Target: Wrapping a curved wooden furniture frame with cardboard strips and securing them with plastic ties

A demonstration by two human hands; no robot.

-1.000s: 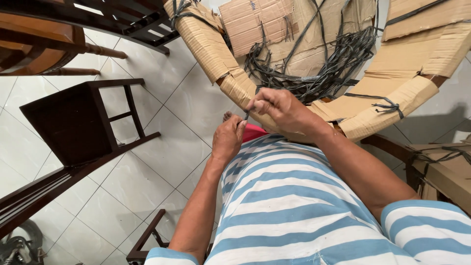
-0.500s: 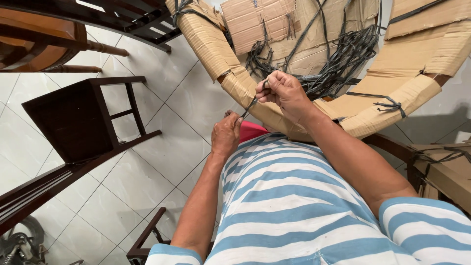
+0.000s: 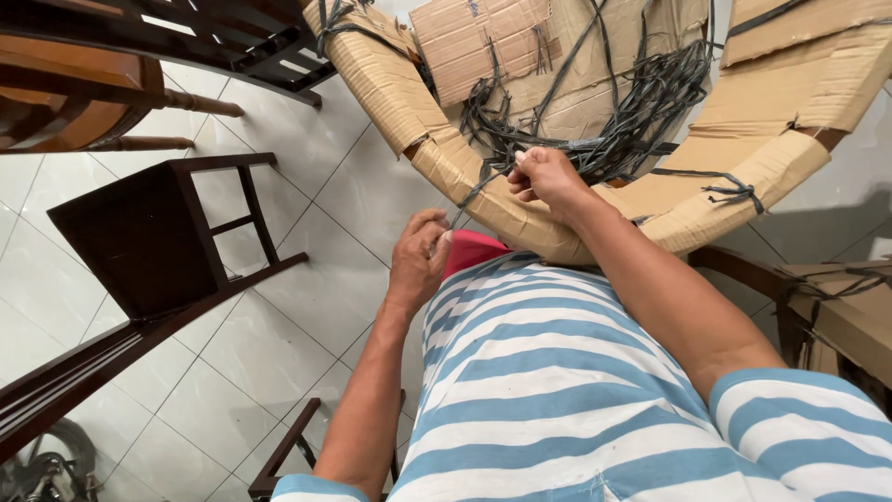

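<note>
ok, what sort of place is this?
Probably a furniture workshop or packing area: a cardboard-wrapped curved furniture frame tied with dark plastic strapping, and dark wooden chairs on a white tiled floor.

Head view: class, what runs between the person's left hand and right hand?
In the head view, a dark plastic strap stretches taut from the left hand up to the right hand, crossing the cardboard-wrapped frame.

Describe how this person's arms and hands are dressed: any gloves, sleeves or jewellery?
Both hands are bare: no gloves, and no rings or watch show on the left hand or the right hand. The forearms are uncovered too. Short sleeves of a blue-and-white striped shirt end above the elbows.
</note>
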